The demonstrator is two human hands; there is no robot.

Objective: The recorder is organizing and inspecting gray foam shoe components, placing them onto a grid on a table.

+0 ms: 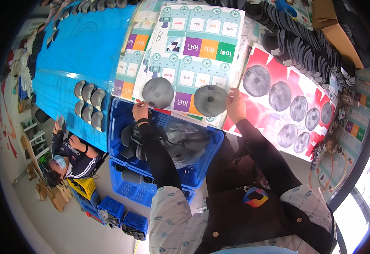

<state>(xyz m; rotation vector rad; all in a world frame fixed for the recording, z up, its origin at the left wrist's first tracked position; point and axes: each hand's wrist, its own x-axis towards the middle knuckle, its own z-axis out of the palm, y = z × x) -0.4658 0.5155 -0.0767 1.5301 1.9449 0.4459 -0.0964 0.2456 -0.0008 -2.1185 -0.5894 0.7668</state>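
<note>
Two round dark grey pads lie on the printed sheet (211, 39) in front of me: a left pad (158, 92) and a right pad (211, 100) with a small dark square at its middle. My right hand (236, 106) has its fingertips closed at the right edge of the right pad. By the lower left edge of the left pad, my left hand (140, 112) is closed at the sheet's near edge. What its fingers hold, if anything, is too small to make out.
Several similar pads (256, 81) lie on a red and white sheet (261, 118) at right. Stacked dark curved pieces (295, 46) stand behind it. A blue crate (197, 178) holds dark pieces below my hands. At left, a co-worker (73, 154) sits by the blue table (79, 55).
</note>
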